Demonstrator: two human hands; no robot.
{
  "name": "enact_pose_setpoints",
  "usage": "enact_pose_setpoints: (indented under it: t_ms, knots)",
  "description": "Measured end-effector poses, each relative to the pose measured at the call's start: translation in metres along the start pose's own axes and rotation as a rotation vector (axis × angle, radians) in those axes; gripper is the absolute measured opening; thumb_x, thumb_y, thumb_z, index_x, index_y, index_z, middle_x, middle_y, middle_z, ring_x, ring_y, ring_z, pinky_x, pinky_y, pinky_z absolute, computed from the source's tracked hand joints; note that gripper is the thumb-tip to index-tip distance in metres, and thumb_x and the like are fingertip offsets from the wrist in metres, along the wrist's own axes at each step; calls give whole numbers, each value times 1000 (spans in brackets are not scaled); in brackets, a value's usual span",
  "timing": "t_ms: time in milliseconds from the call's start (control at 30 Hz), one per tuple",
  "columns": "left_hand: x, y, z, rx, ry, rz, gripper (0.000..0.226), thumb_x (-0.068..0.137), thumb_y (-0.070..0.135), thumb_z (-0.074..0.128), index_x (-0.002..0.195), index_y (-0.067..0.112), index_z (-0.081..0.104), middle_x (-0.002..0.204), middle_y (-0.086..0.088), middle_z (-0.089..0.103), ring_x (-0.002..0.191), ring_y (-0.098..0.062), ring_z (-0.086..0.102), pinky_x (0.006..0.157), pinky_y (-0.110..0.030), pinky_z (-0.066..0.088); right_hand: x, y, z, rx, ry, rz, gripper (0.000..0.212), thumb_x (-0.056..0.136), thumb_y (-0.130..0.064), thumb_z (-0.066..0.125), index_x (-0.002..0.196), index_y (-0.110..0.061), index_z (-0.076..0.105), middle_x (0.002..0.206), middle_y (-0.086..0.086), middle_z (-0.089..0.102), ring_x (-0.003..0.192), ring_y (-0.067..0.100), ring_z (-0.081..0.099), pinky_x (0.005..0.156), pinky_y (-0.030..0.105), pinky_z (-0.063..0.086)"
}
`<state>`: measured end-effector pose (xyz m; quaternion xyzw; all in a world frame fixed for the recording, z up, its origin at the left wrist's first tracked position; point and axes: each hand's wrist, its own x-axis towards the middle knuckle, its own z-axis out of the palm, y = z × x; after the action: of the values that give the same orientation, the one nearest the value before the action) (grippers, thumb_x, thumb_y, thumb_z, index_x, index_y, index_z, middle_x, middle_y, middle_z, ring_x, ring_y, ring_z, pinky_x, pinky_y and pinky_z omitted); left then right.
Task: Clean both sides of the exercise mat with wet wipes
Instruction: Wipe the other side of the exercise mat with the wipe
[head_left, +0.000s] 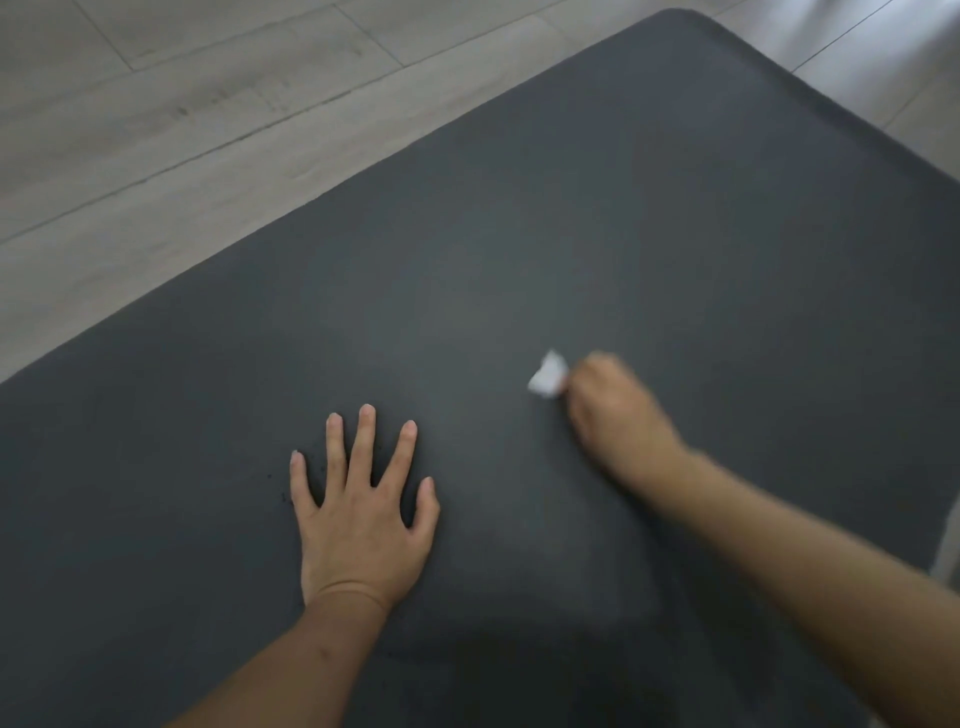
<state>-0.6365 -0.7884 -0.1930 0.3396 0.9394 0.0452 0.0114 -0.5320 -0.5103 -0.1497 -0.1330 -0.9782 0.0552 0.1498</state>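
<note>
A person is kneeling or leaning over a dark grey exercise mat (597, 234) that is lying flat on a pale wood-plank floor (182, 104), seen from a head-worn camera looking down at both bare forearms. The left hand (358, 519) is pressing palm-down on the mat, its fingers straight and spread wide apart, holding nothing. The right hand (608, 410) (blurred in the frame) is resting on the mat further out and to the right, its fingers curled and gripping a small crumpled white wet wipe (548, 376), which is sticking out past the knuckles on the hand's far left side and appears to be touching the mat's surface. The two hands are lying well apart, the wipe sitting between them but just beside the right one. The mat is filling most of the view, running diagonally, with one rounded corner showing at the top right and its long edge crossing from the left side up toward that corner. A few small dark specks are dotting the mat just beside the left hand's little finger.
</note>
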Motion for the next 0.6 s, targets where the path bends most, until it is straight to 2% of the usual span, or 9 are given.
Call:
enact_pose_setpoints:
  t_ms: [67, 133, 200, 300, 367, 400, 467, 533, 600]
  knots:
    - [0, -1, 1, 4, -3, 0, 65, 98, 58, 30, 160, 39, 32, 172, -2, 19, 161, -29, 4, 125, -63, 8, 27, 56, -2, -70, 102, 324, 16, 89, -1, 49, 78, 2, 59, 82, 20, 50, 73, 38, 51, 64, 50, 49]
    - [-1, -1, 1, -3, -1, -4, 65, 98, 58, 30, 160, 39, 31, 172, -2, 19, 161, -28, 4, 125, -63, 8, 28, 47, -1, -26, 184, 501, 24, 97, -10, 46, 82, 1, 61, 82, 15, 49, 74, 33, 50, 65, 44, 46]
    - [0, -1, 1, -6, 7, -4, 65, 98, 58, 29, 160, 38, 32, 172, -3, 20, 161, -29, 5, 125, -64, 9, 9, -16, -1, 115, 179, 402, 34, 105, -24, 44, 85, -5, 63, 79, 8, 48, 74, 25, 46, 69, 35, 41]
    - [2, 0, -1, -11, -5, -3, 66, 98, 58, 29, 160, 38, 32, 172, -3, 19, 160, -29, 6, 125, -64, 8, -55, -105, -6, 316, -81, 21, 22, 106, -17, 45, 103, -9, 66, 88, 8, 55, 79, 24, 49, 74, 32, 43]
    - [0, 1, -2, -11, -9, -7, 66, 98, 58, 29, 160, 38, 32, 172, -3, 19, 160, -29, 6, 125, -64, 8, -62, -91, -10, 211, -179, -164, 25, 105, -14, 42, 102, -7, 66, 92, 10, 57, 80, 28, 52, 72, 37, 46]
    - [0, 1, -2, -9, -9, -8, 66, 98, 58, 28, 160, 38, 32, 172, -3, 19, 160, -29, 5, 125, -64, 8, -49, -64, -9, 132, -150, -168, 29, 106, -16, 40, 97, -6, 65, 91, 12, 56, 80, 31, 52, 70, 41, 48]
    - [0, 0, -2, -11, -10, -7, 66, 98, 58, 28, 160, 38, 32, 172, -3, 19, 161, -28, 4, 125, -63, 8, -13, 2, -6, 30, -22, 39, 37, 106, -21, 37, 86, -4, 62, 85, 16, 53, 77, 34, 51, 68, 48, 49]
    - [1, -1, -2, -6, -13, -6, 66, 98, 58, 27, 161, 38, 30, 172, -3, 19, 161, -28, 3, 125, -64, 8, 14, 50, -8, -21, 109, 357, 29, 103, -15, 45, 85, 0, 62, 84, 15, 50, 75, 33, 49, 67, 49, 49]
    - [0, 0, -1, -3, -16, -9, 66, 98, 58, 28, 161, 38, 30, 172, -3, 18, 161, -28, 3, 125, -64, 8, 12, 31, -3, 38, 153, 531, 33, 103, -23, 47, 83, 0, 60, 81, 2, 45, 74, 21, 43, 69, 45, 47]
